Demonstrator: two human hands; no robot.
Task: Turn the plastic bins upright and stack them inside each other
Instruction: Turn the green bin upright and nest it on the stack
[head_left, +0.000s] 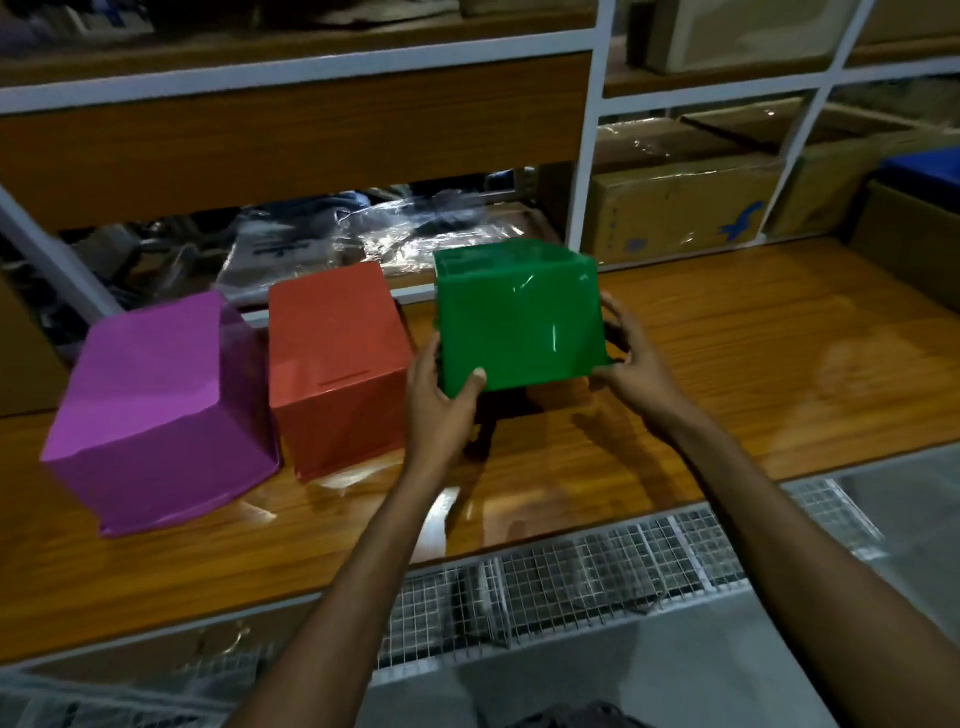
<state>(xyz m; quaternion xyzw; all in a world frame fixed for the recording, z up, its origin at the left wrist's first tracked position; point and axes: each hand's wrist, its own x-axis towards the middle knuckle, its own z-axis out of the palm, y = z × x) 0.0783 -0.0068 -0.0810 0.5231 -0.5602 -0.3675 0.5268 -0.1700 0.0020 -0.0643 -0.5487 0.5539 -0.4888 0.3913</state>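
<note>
Three plastic bins are on a wooden shelf board. The purple bin rests upside down at the left. Right beside it the red bin also rests upside down. The green bin is lifted off the board, its base facing up and toward me, with a shadow under it. My left hand grips its lower left corner, thumb on the front face. Its lower right corner is held by my right hand. The green bin's opening is hidden from me.
Cardboard boxes wrapped in film stand behind the board at the right. Plastic-wrapped goods lie behind the bins. White rack posts rise at the back. A wire mesh panel runs below the front edge. A blue-topped box sits far right.
</note>
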